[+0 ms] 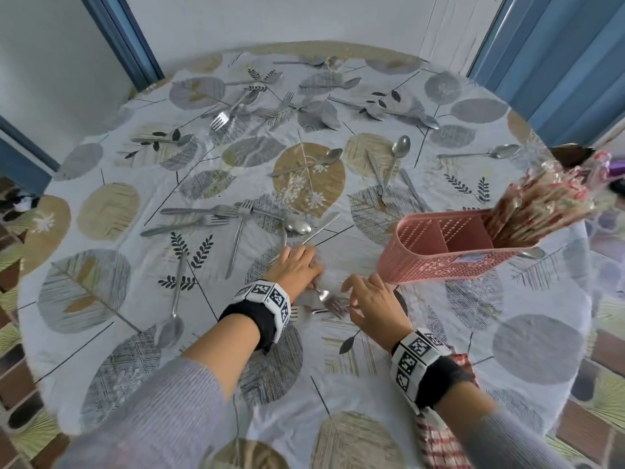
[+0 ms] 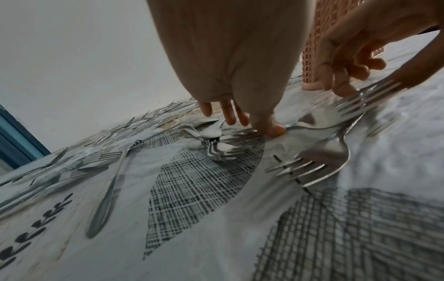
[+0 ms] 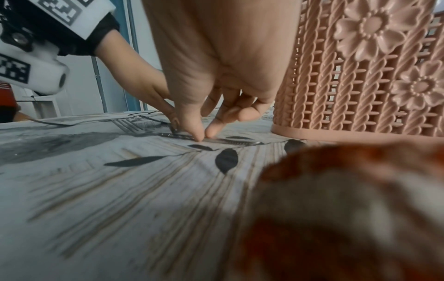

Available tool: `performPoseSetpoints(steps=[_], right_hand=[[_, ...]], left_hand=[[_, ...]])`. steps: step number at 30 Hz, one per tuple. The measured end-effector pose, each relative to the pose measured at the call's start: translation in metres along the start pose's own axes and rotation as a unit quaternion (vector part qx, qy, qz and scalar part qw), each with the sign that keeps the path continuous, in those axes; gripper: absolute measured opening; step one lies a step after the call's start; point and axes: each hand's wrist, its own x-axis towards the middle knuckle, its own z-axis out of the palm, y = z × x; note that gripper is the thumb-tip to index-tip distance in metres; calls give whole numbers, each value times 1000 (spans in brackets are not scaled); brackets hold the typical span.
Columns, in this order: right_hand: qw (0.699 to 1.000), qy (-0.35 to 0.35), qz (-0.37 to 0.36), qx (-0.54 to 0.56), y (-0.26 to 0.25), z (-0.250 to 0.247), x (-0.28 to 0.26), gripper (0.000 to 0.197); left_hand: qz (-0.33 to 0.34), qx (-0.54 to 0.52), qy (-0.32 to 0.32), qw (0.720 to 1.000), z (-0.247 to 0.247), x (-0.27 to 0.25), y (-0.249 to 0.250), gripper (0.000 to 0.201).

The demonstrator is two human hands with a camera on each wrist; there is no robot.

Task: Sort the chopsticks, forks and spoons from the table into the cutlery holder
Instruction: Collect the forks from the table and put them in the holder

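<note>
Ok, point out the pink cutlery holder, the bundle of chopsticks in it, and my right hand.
pink cutlery holder (image 1: 439, 265): head view, on its near perforated wall.
chopsticks (image 1: 541, 204): head view, on the middle of the bundle.
right hand (image 1: 373, 304): head view, on the back of the hand.

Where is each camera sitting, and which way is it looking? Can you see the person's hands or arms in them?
Head view: worn on the head, looking forward and down at the table; shows both forearms, left hand and right hand.
Left wrist view: low by the tablecloth, looking along the left hand's fingers at the forks; the right hand shows too.
Right wrist view: low by the tablecloth, looking along the right hand at a fork handle; the left wrist shows too.
All three share the pink cutlery holder.
</note>
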Motion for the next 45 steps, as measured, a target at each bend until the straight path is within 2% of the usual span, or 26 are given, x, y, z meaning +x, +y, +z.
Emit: performPoseSetpoints(steps=[3, 6, 9, 12, 14, 18, 20, 22, 23, 26, 28, 31, 33, 36, 38, 40, 45], right_hand=[[1000, -23, 4, -12, 1, -2, -3, 34], [999, -30, 32, -4, 1, -1, -11, 33], [997, -41, 72, 4, -4, 1, -18, 32], [995, -39, 92, 0, -16, 3, -25, 28], [995, -12, 97, -2, -25, 7, -30, 19], [991, 26, 119, 55, -45, 19, -36, 3], [982, 45, 136, 123, -55, 22, -39, 15], [967, 73, 160, 184, -63, 20, -43, 15], [960, 91, 163, 207, -67, 16, -47, 12], [951, 155, 171, 204, -76, 0, -55, 5], [937, 210, 180, 213, -80, -16, -56, 5], [883, 270, 197, 329, -81, -41, -55, 10], [857, 303, 198, 367, -77, -60, -53, 10], [853, 376, 198, 302, -63, -92, -53, 14], [835, 415, 184, 310, -54, -116, -52, 12], [813, 444, 176, 334, -49, -140, -54, 9], [763, 527, 178, 330, -27, -181, -53, 20]], left_hand=[[38, -20, -6, 999, 0, -1, -3, 28], [55, -99, 17, 993, -2, -9, -9, 22], [7, -232, 82, 969, -7, -20, -15, 17], [-67, -382, 191, 902, -12, -30, -21, 18], [-99, -456, 230, 854, -14, -35, -24, 18], [-174, -589, 230, 754, -19, -46, -27, 11], [-197, -647, 236, 698, -22, -53, -29, 12], [-215, -694, 238, 644, -25, -61, -30, 12], [-214, -703, 242, 633, -27, -64, -29, 14], [-165, -684, 249, 665, -38, -70, -22, 23], [-138, -680, 257, 673, -53, -70, -10, 24], [-101, -655, 296, 688, -80, -62, 12, 23], [-68, -633, 326, 699, -97, -53, 29, 21], [-33, -603, 353, 715, -128, -37, 56, 17], [-23, -608, 358, 708, -147, -25, 73, 10], [-11, -621, 363, 695, -165, -13, 86, 17], [31, -603, 420, 678, -195, 9, 113, 20]])
